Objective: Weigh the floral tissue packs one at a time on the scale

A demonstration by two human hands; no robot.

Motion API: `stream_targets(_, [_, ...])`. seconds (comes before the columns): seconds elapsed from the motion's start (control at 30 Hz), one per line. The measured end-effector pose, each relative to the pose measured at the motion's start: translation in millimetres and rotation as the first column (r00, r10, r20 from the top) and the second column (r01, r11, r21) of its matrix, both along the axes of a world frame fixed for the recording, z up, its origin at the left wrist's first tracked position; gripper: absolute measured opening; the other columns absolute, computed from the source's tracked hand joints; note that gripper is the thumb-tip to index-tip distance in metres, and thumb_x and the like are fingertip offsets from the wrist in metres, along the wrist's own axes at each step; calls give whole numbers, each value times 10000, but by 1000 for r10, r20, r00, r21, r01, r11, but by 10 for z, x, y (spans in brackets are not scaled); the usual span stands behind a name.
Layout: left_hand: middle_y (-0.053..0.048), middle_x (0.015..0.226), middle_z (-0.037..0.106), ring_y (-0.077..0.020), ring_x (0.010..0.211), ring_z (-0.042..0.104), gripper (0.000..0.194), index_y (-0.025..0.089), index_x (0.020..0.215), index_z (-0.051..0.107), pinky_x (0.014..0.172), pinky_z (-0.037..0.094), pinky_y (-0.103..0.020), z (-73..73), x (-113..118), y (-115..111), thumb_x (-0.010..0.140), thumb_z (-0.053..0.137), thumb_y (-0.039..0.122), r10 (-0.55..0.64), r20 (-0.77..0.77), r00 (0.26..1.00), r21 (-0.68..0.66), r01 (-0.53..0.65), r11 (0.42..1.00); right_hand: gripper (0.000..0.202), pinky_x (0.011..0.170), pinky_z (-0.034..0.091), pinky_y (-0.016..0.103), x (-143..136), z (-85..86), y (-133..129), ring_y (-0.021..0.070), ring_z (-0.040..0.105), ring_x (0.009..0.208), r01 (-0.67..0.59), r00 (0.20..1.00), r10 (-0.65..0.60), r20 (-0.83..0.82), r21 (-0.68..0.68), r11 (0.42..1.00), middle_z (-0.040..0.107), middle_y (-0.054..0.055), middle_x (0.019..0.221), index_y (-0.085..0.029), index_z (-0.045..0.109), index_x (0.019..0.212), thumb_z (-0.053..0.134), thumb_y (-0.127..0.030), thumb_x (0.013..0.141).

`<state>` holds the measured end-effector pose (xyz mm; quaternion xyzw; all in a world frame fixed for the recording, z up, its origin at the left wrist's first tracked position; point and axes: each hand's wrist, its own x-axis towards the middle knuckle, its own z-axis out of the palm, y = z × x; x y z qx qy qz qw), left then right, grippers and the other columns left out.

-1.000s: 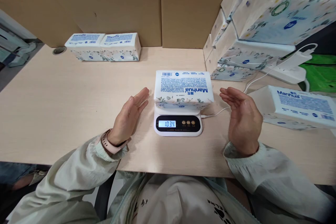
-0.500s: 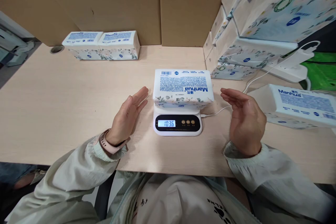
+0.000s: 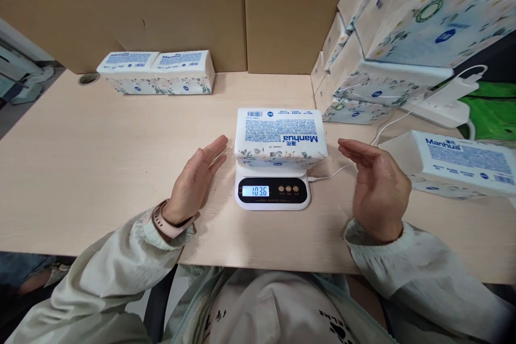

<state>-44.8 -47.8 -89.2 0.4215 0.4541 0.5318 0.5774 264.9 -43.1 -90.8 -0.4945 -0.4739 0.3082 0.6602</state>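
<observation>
A Manhua tissue pack [image 3: 281,131] rests on the platform of a white digital scale [image 3: 274,204], its printing upside down to me. The lit display [image 3: 255,191] reads 103.6. To the left of the pack is my left hand [image 3: 195,180], open with fingers stretched out and a pink band on the wrist. My right hand [image 3: 379,188] is held up on the other side, fingers extended and empty. Both hands are apart from the pack and the scale.
Two tissue packs [image 3: 157,72] stand side by side at the back left against cardboard [image 3: 161,11]. More packs [image 3: 395,78] are stacked at right, with another pack [image 3: 463,161] near my right hand. A white cable [image 3: 334,173] runs from the scale towards a power strip [image 3: 443,110].
Hardly anything differs: the view has shifted very slightly, both hands keep their places beside the pack, and the display reading is the same.
</observation>
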Motion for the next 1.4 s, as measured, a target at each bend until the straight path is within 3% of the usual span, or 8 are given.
stream_targets(0.4, [-27, 1619, 637, -345, 1654, 414, 506, 315, 1320, 820, 1378, 310, -586, 25, 2, -1, 1046, 597, 678, 0, 18, 1000, -2, 0, 1000, 356, 931, 625, 491, 14, -7, 10, 257, 760, 935, 2, 1000, -1, -13, 21, 1000, 817, 109, 1104, -212, 820, 1051, 637, -517, 1036])
stream_targets(1.4, [-25, 1653, 604, -346, 1683, 366, 538, 321, 1354, 807, 1388, 300, -606, 34, 5, -13, 1052, 567, 697, 9, -20, 1000, 19, -9, 1000, 342, 947, 658, 499, 34, -24, -9, 259, 805, 969, -51, 998, 52, -32, 7, 999, 854, 92, 1087, -217, 856, 1070, 648, -487, 1053])
